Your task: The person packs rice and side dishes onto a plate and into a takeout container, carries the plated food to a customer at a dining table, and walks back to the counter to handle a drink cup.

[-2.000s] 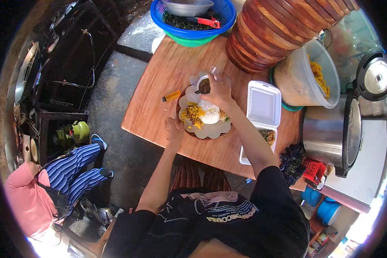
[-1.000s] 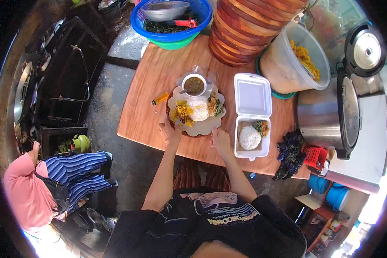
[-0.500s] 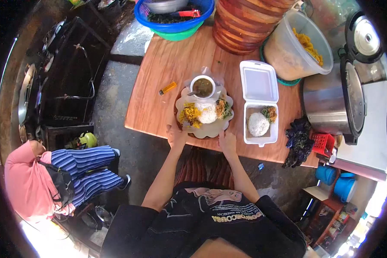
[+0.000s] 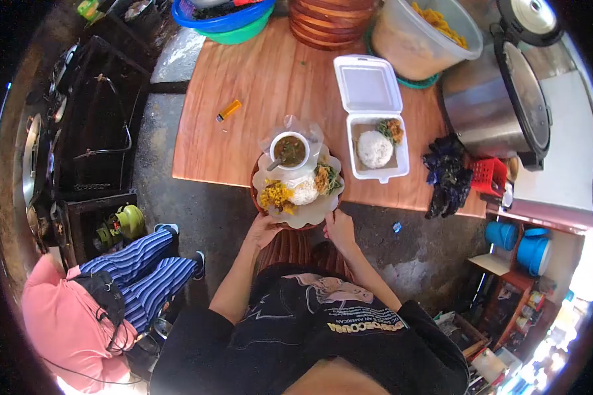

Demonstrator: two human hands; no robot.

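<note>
My left hand (image 4: 263, 231) grips the near left rim of a brown plate (image 4: 255, 192), and my right hand (image 4: 339, 228) grips its near right rim. The plate, lined with scalloped paper (image 4: 314, 213), juts past the table's front edge; I cannot tell if it still touches the tabletop. On it are white rice (image 4: 304, 189), yellow shredded food (image 4: 276, 196) and mixed vegetables (image 4: 326, 179). Toward the far side stands a white bowl of soup (image 4: 290, 150) with a spoon in it and clear plastic around it.
An open foam box (image 4: 367, 110) with rice lies on the wooden table (image 4: 244, 151), near an orange lighter (image 4: 229, 110). Behind are basins (image 4: 234, 27), stacked brown plates (image 4: 329, 23), a plastic tub (image 4: 415, 46) and a metal pot (image 4: 487, 99). A person in pink (image 4: 72, 322) is at left.
Both hands have drawn the plate with its food and bowl toward my body, so more of it is past the table edge. The view has shifted, and the person at left has moved slightly.
</note>
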